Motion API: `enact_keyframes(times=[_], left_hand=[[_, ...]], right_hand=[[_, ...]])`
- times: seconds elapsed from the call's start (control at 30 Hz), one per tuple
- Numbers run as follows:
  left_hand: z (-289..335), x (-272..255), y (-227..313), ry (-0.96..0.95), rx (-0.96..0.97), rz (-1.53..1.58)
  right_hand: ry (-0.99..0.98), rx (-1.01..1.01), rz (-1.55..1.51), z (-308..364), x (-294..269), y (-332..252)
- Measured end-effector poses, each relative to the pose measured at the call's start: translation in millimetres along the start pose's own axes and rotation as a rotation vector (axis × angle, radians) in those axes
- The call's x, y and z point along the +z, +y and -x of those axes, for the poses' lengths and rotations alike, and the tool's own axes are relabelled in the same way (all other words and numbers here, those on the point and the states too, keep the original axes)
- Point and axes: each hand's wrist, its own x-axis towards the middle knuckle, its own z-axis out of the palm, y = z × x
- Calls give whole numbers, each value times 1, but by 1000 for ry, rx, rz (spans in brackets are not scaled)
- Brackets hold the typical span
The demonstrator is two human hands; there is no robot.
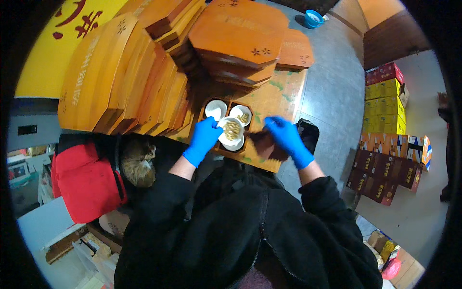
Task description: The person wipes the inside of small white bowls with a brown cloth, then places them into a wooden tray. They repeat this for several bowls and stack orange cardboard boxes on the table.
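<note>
A small white bowl (pixel 224 139) holding pale tan nut-like pieces (pixel 232 130) is pinched at its left rim by my gloved left hand (pixel 205 136). It is above a dark wooden divided tray (pixel 230 105). In the tray sit a white bowl (pixel 216 110) at the far left, another bowl (pixel 239 111) with a few similar pieces at the far right, and a third bowl (pixel 234 146), partly covered by the held one. Beside the tray, my gloved right hand (pixel 285 135) is closed on a dark brown, cloth-like piece (pixel 266 146); its exact kind is unclear.
Stacked orange wooden octagonal boards or lids (pixel 240 29) crowd the table's far side, with more stacks (pixel 96 77) to the left. The wooden table (pixel 288 91) ends at my right. Cartons (pixel 385 108) line the right wall. A cat (pixel 138 164) lies near my left elbow.
</note>
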Motion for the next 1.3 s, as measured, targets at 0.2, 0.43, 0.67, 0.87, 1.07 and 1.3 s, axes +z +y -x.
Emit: enact_keyframes(times=[0.2,0.43,0.67,0.87,1.07,1.3], left_hand=[[7,50,74,-300,4,564],[31,135,149,-836,-174,1369],[38,206,195,-917,-356,1499],[44,244,216,-991,-386,1435],[47,290,229,-1043,-573,1438],[21,333,222,-971,-743,1313]], right_hand=[[-2,-52,-264,49,3,30],[121,61,24,90,-69,53],[288,-52,239,137,-134,55],[246,149,269,147,-172,70],[407,378,527,143,-183,101],[424,388,301,159,-225,150]])
